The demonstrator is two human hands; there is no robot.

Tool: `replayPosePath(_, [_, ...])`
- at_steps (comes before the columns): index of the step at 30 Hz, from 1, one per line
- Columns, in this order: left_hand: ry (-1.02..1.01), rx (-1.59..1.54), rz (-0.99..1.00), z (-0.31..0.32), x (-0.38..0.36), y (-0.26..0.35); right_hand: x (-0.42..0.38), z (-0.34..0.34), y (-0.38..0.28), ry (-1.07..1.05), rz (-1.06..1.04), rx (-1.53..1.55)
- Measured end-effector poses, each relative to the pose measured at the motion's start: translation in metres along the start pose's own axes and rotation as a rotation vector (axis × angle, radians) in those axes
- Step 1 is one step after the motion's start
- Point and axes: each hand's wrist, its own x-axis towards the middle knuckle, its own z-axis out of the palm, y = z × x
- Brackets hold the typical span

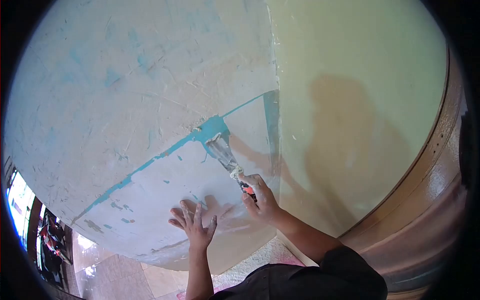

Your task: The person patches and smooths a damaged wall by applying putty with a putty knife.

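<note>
My right hand (260,196) is wrapped round the dark and red handle of a putty knife (223,153). The knife's wide blade points up and left, over a blue painted patch (214,128) on the wall, and whitish putty clings to the blade and its neck. Lower and to the left, my left hand (196,225) has its fingers spread at the white lower part of the wall (170,195), holding nothing. Both hands carry white smears. A thin blue strip runs down and left from the patch, below the rough grey-white plaster (125,95).
A pale green wall (350,60) with a shadow meets the plastered wall at a corner on the right. Brown wooden trim (415,180) curves along the far right. Below lie floor tiles (115,272) and a white-speckled sheet (260,260). A red and black motorcycle (51,240) stands lower left.
</note>
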Motion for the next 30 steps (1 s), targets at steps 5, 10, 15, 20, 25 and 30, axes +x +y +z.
replayPosePath(5, [0.214,-0.021,-0.071,-0.04,0.014,-0.021,0.014,0.014,-0.015,-0.021,0.038,-0.039])
replayPosePath(10, [0.378,0.232,-0.05,-0.042,0.019,-0.055,0.023,0.024,-0.027,0.01,0.055,0.035])
replayPosePath(15, [0.462,0.325,0.004,-0.027,0.016,-0.062,0.024,0.027,-0.024,0.037,0.029,0.057])
replayPosePath(20, [0.483,0.324,0.034,-0.026,0.017,-0.064,0.022,0.025,-0.021,0.122,-0.07,0.016])
replayPosePath(25, [0.488,0.338,0.049,-0.028,0.019,-0.062,0.025,0.018,-0.019,0.126,-0.059,0.012])
replayPosePath(30, [0.473,0.346,0.046,-0.028,0.017,-0.063,0.041,0.014,-0.035,0.092,-0.064,-0.006])
